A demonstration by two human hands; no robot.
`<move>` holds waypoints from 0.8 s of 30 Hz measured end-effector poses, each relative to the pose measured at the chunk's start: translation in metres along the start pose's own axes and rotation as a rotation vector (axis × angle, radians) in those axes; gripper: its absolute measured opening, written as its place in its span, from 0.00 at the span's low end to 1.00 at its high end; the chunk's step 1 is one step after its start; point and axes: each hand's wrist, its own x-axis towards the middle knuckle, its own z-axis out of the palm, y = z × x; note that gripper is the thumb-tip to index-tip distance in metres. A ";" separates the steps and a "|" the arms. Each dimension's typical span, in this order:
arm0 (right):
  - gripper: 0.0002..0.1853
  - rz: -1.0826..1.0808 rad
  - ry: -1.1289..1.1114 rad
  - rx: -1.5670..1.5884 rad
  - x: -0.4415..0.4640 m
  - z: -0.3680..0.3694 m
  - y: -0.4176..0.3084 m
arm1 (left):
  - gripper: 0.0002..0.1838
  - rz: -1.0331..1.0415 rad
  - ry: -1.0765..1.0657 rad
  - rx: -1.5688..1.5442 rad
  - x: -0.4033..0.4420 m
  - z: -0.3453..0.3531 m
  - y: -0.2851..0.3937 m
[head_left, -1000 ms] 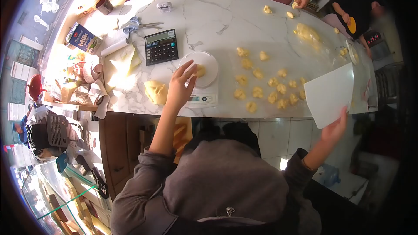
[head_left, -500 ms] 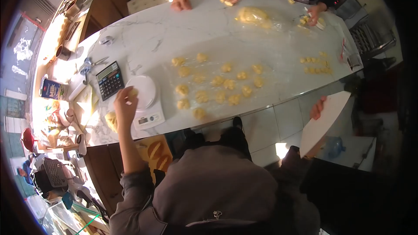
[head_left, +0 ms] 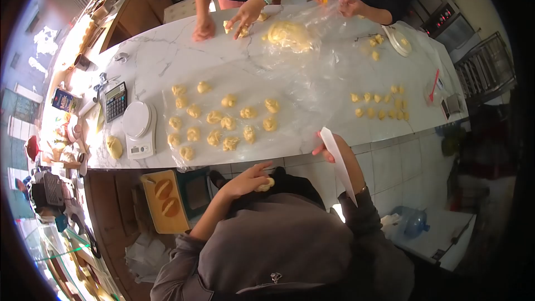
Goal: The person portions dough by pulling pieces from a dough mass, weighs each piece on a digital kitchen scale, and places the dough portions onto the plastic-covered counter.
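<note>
My left hand [head_left: 248, 180] is in front of my body, below the table edge, with its fingers closed around a small piece of pale yellow dough [head_left: 266, 185]. My right hand [head_left: 326, 151] grips a stiff white sheet [head_left: 341, 168], seen nearly edge-on, by the table's front edge. Several rough dough balls [head_left: 227, 123] lie on clear plastic film across the middle of the marble table. At the left stands a white digital scale [head_left: 139, 125] with a bare pan. A larger lump of dough [head_left: 113, 147] rests beside it.
A calculator [head_left: 116, 102] and scissors [head_left: 102, 82] lie left on the table [head_left: 184, 56]. Across it, one person's hand [head_left: 248, 15] handles dough near a film-wrapped mass [head_left: 290, 35]. Another person's hand [head_left: 352, 7] holds film. Small dough pieces [head_left: 382, 113] sit at right.
My left hand has come from above the scale to in front of my body. My right hand has brought the white sheet leftward to the table edge. The co-workers' hands have shifted.
</note>
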 end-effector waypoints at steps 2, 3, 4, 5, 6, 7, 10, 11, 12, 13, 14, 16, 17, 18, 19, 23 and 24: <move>0.19 -0.047 -0.042 0.027 0.005 -0.010 0.004 | 0.32 -0.016 0.044 -0.087 0.017 0.024 0.000; 0.18 -0.084 -0.041 0.065 0.011 -0.015 0.005 | 0.32 0.001 0.050 -0.140 0.031 0.031 -0.007; 0.18 -0.124 -0.041 0.101 0.018 -0.019 0.004 | 0.33 0.023 0.057 -0.191 0.040 0.038 -0.006; 0.18 -0.159 -0.040 0.140 0.022 -0.023 0.001 | 0.33 0.043 0.047 -0.174 0.046 0.043 -0.005; 0.18 -0.223 -0.073 0.193 0.016 -0.021 -0.009 | 0.33 0.058 0.034 -0.156 0.051 0.046 0.000; 0.22 -0.304 -0.239 0.435 0.028 -0.036 0.002 | 0.33 0.069 0.019 -0.134 0.054 0.048 0.003; 0.30 -0.092 -0.724 0.919 0.037 -0.050 -0.020 | 0.29 0.151 0.139 -0.038 0.062 0.062 0.017; 0.31 -0.085 -0.740 0.967 0.035 -0.048 -0.027 | 0.27 0.253 0.237 0.106 0.069 0.069 0.019; 0.31 -0.078 -0.756 1.013 0.030 -0.041 -0.035 | 0.25 0.357 0.333 0.252 0.077 0.077 0.021; 0.32 -0.072 -0.772 1.058 0.025 -0.036 -0.042 | 0.23 0.460 0.429 0.398 0.086 0.083 0.023; 0.34 -0.022 -0.788 1.116 0.023 -0.034 -0.048 | 0.23 0.576 0.560 0.477 0.097 0.087 0.025; 0.35 -0.005 -0.820 1.116 0.030 -0.041 -0.051 | 0.22 0.808 0.828 0.634 0.120 0.087 0.030; 0.36 0.002 -0.837 1.117 0.032 -0.042 -0.053 | 0.22 0.833 0.877 0.723 0.129 0.080 0.034; 0.36 -0.036 -0.836 1.090 0.030 -0.041 -0.056 | 0.23 0.856 0.926 0.812 0.138 0.071 0.038; 0.36 -0.071 -0.833 1.063 0.025 -0.039 -0.059 | 0.24 0.877 0.974 0.901 0.144 0.065 0.042; 0.35 -0.102 -0.790 1.022 0.020 -0.046 -0.054 | 0.25 0.561 0.847 1.138 0.153 0.057 0.042; 0.35 -0.089 -0.791 1.031 0.020 -0.049 -0.051 | 0.25 0.622 0.895 1.180 0.149 0.060 0.041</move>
